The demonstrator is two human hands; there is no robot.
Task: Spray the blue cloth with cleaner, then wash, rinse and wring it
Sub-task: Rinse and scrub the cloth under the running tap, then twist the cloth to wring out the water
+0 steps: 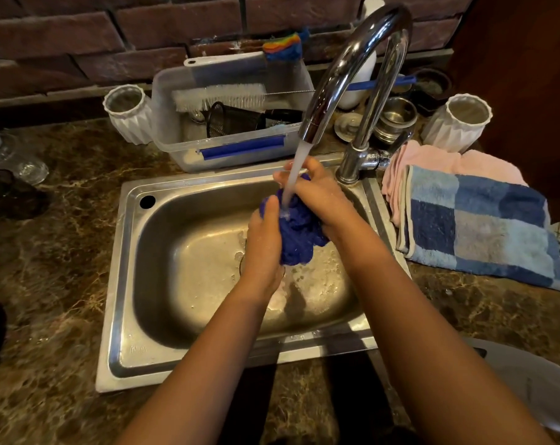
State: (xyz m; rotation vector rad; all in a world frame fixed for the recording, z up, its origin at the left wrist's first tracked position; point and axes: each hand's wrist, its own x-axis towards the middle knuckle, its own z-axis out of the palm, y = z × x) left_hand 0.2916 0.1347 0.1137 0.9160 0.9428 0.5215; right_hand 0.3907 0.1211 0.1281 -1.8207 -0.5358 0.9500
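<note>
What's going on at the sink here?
A person is washing a blue cloth under the running tap. Both hands grip the bunched cloth over the sink: the left hand from the side, the right hand on top. The water stream lands right on the cloth. It has not been wrung out yet.

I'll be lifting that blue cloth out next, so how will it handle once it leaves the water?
The blue cloth is bunched between the left hand and right hand under the running stream, so it is probably floppy, heavy for its size and dripping. Any cleaner left in it may make it slippery.
</note>
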